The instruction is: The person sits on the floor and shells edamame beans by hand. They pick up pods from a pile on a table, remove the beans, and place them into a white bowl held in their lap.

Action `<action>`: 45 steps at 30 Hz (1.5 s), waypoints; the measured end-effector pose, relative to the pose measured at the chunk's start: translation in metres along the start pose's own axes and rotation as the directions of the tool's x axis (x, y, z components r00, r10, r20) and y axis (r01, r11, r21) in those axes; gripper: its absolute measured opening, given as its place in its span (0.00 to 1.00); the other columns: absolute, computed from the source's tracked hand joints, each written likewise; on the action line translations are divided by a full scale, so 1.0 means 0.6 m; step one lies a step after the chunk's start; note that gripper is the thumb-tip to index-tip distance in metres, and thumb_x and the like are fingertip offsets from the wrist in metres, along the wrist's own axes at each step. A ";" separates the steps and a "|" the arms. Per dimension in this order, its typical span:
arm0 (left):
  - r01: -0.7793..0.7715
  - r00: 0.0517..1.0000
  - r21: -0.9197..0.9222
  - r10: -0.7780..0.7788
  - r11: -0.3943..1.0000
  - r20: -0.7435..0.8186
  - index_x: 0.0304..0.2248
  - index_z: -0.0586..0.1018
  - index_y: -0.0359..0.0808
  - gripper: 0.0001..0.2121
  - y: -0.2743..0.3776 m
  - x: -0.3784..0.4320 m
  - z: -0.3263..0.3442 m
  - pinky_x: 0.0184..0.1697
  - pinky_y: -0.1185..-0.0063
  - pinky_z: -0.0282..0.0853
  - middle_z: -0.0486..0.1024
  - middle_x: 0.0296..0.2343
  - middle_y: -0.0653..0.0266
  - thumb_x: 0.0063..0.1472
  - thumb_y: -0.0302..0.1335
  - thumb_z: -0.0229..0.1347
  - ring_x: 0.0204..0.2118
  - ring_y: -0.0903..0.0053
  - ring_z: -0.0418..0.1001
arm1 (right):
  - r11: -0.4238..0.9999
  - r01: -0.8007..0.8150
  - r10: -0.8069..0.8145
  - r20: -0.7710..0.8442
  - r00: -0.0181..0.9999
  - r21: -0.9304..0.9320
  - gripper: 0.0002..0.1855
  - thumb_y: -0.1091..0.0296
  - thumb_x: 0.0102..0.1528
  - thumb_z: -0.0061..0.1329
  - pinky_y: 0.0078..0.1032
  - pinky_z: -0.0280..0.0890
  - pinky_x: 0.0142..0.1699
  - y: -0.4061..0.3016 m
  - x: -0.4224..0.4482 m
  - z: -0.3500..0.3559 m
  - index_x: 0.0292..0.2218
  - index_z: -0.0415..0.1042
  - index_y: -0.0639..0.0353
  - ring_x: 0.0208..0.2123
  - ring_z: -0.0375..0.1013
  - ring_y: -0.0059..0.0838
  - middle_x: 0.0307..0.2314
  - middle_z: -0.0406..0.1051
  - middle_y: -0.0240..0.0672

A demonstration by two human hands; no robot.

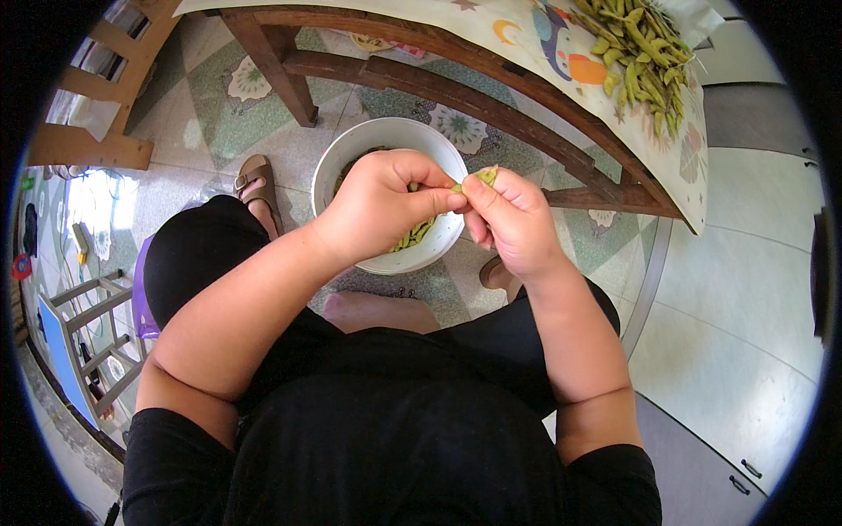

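Note:
A green soybean pod [487, 175] is held above the right rim of a round white bucket [421, 133]. My right hand [516, 220] grips the pod between thumb and curled fingers, with one end sticking out at the top. At the pod's other end, the thumb and forefinger of my left hand [385, 204] pinch its tip, so the two hands nearly touch. Below them, more green pods [416, 238] lie in the bucket. My left hand and wrist hide much of its inside.
A heap of pods [641, 59] lies on the patterned tablecloth [506, 59] of a wooden table [454, 62] ahead. White cabinets [737, 276] stand at right. To the left are a wooden rack [89, 146], a small metal step stool [99, 315] and a purple bag [143, 296].

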State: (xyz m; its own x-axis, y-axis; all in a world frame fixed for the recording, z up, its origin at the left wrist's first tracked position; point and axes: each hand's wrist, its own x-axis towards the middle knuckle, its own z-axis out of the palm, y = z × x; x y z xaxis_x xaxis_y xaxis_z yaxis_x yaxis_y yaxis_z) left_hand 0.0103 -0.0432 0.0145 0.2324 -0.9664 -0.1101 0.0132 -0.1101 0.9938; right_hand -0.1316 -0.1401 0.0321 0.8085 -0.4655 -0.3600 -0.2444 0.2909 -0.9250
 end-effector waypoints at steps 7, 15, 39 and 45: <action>0.348 0.924 -0.549 -0.376 0.760 0.065 0.23 0.73 0.34 0.06 -0.009 0.003 0.010 0.16 0.90 0.49 0.64 0.14 0.74 0.50 0.28 0.54 0.14 0.91 0.55 | 0.416 0.387 -0.651 0.028 0.759 -0.823 0.13 0.64 0.51 0.41 0.22 0.58 0.21 0.027 0.025 0.005 0.19 0.63 0.62 0.14 0.64 0.32 0.13 0.64 0.37; 0.305 0.940 -0.181 -0.265 0.935 0.214 0.23 0.73 0.31 0.09 0.002 0.017 -0.013 0.19 0.87 0.55 0.66 0.15 0.71 0.50 0.30 0.54 0.15 0.87 0.58 | 0.824 0.222 -0.249 0.018 0.968 -0.522 0.14 0.63 0.51 0.39 0.29 0.57 0.22 0.002 0.022 -0.013 0.19 0.61 0.63 0.17 0.63 0.42 0.15 0.63 0.44; 0.174 0.978 -0.457 -0.208 0.872 -0.024 0.24 0.70 0.37 0.07 -0.026 0.000 0.019 0.18 0.89 0.49 0.61 0.14 0.76 0.56 0.30 0.47 0.15 0.90 0.54 | 0.939 0.247 -0.291 -0.170 0.942 -0.240 0.11 0.63 0.56 0.33 0.15 0.52 0.22 0.054 0.029 0.036 0.26 0.60 0.59 0.17 0.56 0.16 0.16 0.59 0.27; 0.369 0.903 -0.771 -0.395 0.519 0.166 0.22 0.66 0.40 0.09 -0.027 0.002 0.013 0.15 0.89 0.43 0.54 0.12 0.79 0.57 0.34 0.45 0.13 0.90 0.47 | 0.803 0.364 -0.459 -0.101 0.883 -0.472 0.11 0.65 0.55 0.35 0.24 0.58 0.25 0.053 0.042 0.033 0.26 0.61 0.63 0.17 0.63 0.30 0.16 0.64 0.37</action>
State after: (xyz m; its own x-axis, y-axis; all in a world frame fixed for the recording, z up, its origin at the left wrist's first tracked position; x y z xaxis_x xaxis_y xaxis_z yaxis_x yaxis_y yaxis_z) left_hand 0.0029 -0.0446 -0.0016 0.0435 -0.8681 -0.4945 0.8423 -0.2344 0.4855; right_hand -0.1082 -0.1261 -0.0042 0.7718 -0.6287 0.0949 -0.1543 -0.3300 -0.9313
